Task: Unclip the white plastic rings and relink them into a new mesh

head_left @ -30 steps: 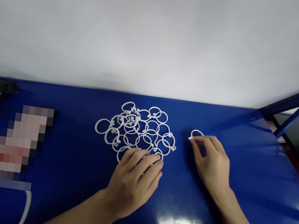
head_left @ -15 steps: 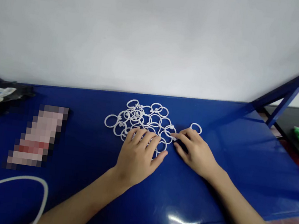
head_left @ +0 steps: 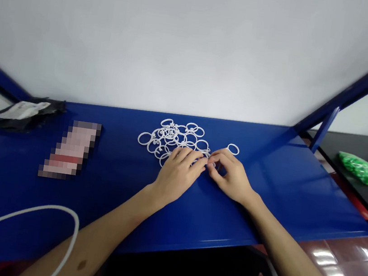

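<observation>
A loose pile of white curtain rings (head_left: 144, 139), thin plastic hoops with small eyelets, lies on the blue table (head_left: 119, 156). At the pile's near right side, my left hand (head_left: 181, 172) bends over the rings, its thumb and forefinger pressed together at a ring's edge. My right hand (head_left: 230, 174) meets it there, thumb and forefinger pinched on the same ring, which the fingers mostly cover. A single ring (head_left: 233, 149) lies apart, just beyond my right knuckles.
On the left are a blurred-out flat item (head_left: 71, 149) and a black plastic package (head_left: 19, 112) with a white label. A white cable (head_left: 40, 207) loops across the near left. Right, a bag of green pieces (head_left: 360, 169) rests on a black surface. A white wall (head_left: 190, 43) stands behind.
My hands have come together at the right of the pile; the left fingers have drawn in from a spread pose and the right has closed into a pinch. The view has shifted.
</observation>
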`<action>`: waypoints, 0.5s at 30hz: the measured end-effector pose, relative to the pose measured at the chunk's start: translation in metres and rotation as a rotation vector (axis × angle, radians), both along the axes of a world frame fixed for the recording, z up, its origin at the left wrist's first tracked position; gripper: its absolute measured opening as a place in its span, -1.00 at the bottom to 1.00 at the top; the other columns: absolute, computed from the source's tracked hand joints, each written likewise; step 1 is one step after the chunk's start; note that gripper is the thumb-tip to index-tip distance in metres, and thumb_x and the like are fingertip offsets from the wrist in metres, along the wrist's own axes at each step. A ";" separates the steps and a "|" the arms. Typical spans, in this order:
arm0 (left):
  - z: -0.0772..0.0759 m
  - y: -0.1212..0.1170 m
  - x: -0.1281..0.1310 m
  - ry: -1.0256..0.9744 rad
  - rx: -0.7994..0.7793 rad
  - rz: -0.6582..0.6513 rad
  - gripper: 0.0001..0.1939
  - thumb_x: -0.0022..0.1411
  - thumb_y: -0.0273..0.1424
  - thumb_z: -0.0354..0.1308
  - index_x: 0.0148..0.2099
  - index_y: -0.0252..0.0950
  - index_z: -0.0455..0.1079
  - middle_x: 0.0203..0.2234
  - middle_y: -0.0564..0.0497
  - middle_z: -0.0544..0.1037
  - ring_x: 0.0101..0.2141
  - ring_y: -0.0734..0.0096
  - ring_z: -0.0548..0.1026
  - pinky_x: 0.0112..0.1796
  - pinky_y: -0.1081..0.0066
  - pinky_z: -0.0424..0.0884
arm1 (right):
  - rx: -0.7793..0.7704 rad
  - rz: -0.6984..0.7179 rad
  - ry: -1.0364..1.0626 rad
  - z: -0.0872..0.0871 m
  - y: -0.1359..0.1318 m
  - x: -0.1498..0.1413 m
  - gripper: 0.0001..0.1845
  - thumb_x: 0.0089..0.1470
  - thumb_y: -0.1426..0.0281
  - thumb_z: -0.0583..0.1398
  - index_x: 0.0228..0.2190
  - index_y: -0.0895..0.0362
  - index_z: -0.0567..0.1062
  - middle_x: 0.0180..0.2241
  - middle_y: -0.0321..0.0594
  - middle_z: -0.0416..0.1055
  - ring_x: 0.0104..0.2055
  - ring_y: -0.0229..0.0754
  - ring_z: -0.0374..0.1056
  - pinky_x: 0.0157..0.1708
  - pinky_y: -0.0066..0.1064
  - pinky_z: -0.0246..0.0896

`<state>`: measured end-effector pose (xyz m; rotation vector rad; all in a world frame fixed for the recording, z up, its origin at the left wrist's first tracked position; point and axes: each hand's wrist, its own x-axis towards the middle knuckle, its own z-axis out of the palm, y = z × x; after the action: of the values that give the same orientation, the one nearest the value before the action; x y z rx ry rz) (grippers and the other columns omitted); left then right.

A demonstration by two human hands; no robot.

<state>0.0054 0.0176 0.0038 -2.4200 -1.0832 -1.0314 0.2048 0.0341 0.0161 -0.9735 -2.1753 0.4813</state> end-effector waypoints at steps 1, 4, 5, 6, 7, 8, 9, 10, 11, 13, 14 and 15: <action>0.000 0.000 0.000 -0.016 0.010 -0.027 -0.89 0.40 -0.47 0.14 -0.08 -0.32 0.47 -0.19 -0.04 0.61 -0.19 0.22 0.48 -0.15 0.24 0.39 | -0.018 0.025 0.032 0.001 -0.001 -0.001 -0.93 0.25 0.40 0.16 -0.29 0.12 0.45 -0.27 -0.20 0.43 -0.30 -0.23 0.36 -0.25 -0.34 0.34; 0.001 0.002 -0.004 -0.170 -0.060 -0.125 -0.91 0.41 -0.48 0.12 -0.16 -0.29 0.46 -0.31 0.03 0.61 -0.26 0.34 0.48 -0.20 0.32 0.43 | -0.120 0.078 0.130 0.003 0.002 -0.005 -0.89 0.27 0.35 0.17 -0.30 0.12 0.44 -0.35 -0.25 0.44 -0.34 -0.25 0.36 -0.30 -0.38 0.31; 0.002 0.002 -0.005 -0.256 -0.121 -0.139 -0.91 0.41 -0.48 0.13 -0.17 -0.29 0.46 -0.34 0.04 0.61 -0.29 0.38 0.48 -0.22 0.36 0.44 | -0.163 0.099 0.170 0.002 0.003 -0.006 -0.88 0.26 0.32 0.18 -0.26 0.12 0.45 -0.34 -0.25 0.46 -0.33 -0.25 0.38 -0.30 -0.38 0.32; 0.003 0.003 -0.007 -0.351 -0.195 -0.136 -0.92 0.41 -0.47 0.14 -0.17 -0.28 0.47 -0.36 0.05 0.60 -0.32 0.42 0.49 -0.26 0.40 0.45 | -0.204 0.121 0.215 0.001 0.005 -0.007 -0.85 0.26 0.29 0.20 -0.20 0.12 0.45 -0.32 -0.24 0.47 -0.32 -0.24 0.39 -0.30 -0.37 0.33; 0.005 0.002 -0.008 -0.444 -0.278 -0.124 -0.93 0.40 -0.46 0.16 -0.17 -0.26 0.47 -0.37 0.07 0.60 -0.36 0.46 0.50 -0.29 0.43 0.45 | -0.241 0.139 0.263 0.000 0.007 -0.009 -0.80 0.25 0.27 0.21 -0.14 0.12 0.44 -0.31 -0.24 0.48 -0.32 -0.24 0.41 -0.30 -0.37 0.34; 0.007 0.002 -0.009 -0.526 -0.366 -0.111 -0.94 0.39 -0.46 0.17 -0.17 -0.25 0.48 -0.38 0.08 0.60 -0.39 0.49 0.50 -0.33 0.45 0.45 | -0.274 0.146 0.311 -0.002 0.009 -0.010 -0.75 0.25 0.25 0.22 -0.10 0.12 0.42 -0.32 -0.25 0.49 -0.34 -0.24 0.42 -0.30 -0.37 0.35; 0.008 0.002 -0.010 -0.590 -0.453 -0.106 -0.95 0.38 -0.45 0.18 -0.17 -0.24 0.48 -0.38 0.09 0.60 -0.42 0.51 0.51 -0.37 0.47 0.45 | -0.304 0.143 0.347 -0.004 0.010 -0.011 -0.73 0.25 0.23 0.22 -0.09 0.12 0.42 -0.35 -0.26 0.50 -0.36 -0.25 0.43 -0.32 -0.37 0.35; 0.009 0.001 -0.010 -0.639 -0.530 -0.116 -0.95 0.38 -0.44 0.18 -0.18 -0.23 0.48 -0.38 0.09 0.61 -0.45 0.53 0.51 -0.39 0.48 0.46 | -0.334 0.134 0.371 -0.006 0.011 -0.012 -0.74 0.26 0.22 0.22 -0.11 0.12 0.43 -0.40 -0.28 0.50 -0.39 -0.26 0.43 -0.33 -0.38 0.34; 0.010 0.000 -0.010 -0.674 -0.598 -0.130 -0.94 0.38 -0.42 0.17 -0.18 -0.23 0.48 -0.39 0.09 0.61 -0.47 0.53 0.52 -0.42 0.49 0.46 | -0.365 0.123 0.385 -0.007 0.011 -0.012 -0.75 0.27 0.20 0.21 -0.15 0.13 0.44 -0.44 -0.30 0.49 -0.42 -0.27 0.42 -0.34 -0.39 0.32; 0.009 -0.002 -0.008 -0.704 -0.685 -0.163 -0.92 0.38 -0.39 0.16 -0.17 -0.22 0.48 -0.42 0.09 0.61 -0.49 0.52 0.53 -0.45 0.50 0.48 | -0.426 0.116 0.395 -0.010 0.008 -0.013 -0.75 0.28 0.18 0.20 -0.22 0.13 0.46 -0.51 -0.33 0.48 -0.46 -0.29 0.42 -0.37 -0.41 0.30; 0.009 -0.003 -0.008 -0.704 -0.706 -0.175 -0.91 0.38 -0.37 0.15 -0.16 -0.23 0.47 -0.43 0.08 0.61 -0.49 0.52 0.54 -0.45 0.50 0.49 | -0.454 0.120 0.400 -0.011 0.006 -0.012 -0.73 0.28 0.17 0.19 -0.23 0.13 0.47 -0.53 -0.34 0.48 -0.48 -0.30 0.42 -0.39 -0.42 0.29; 0.008 -0.004 -0.007 -0.696 -0.720 -0.181 -0.90 0.39 -0.36 0.14 -0.15 -0.23 0.47 -0.44 0.08 0.61 -0.50 0.52 0.54 -0.46 0.50 0.50 | -0.482 0.128 0.412 -0.012 0.005 -0.012 -0.72 0.28 0.16 0.19 -0.24 0.13 0.47 -0.54 -0.34 0.47 -0.49 -0.30 0.42 -0.40 -0.43 0.28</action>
<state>-0.0015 0.0137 0.0117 -2.7917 -1.7124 -1.9027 0.1933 0.0387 0.0046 -0.8808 -1.7839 1.1954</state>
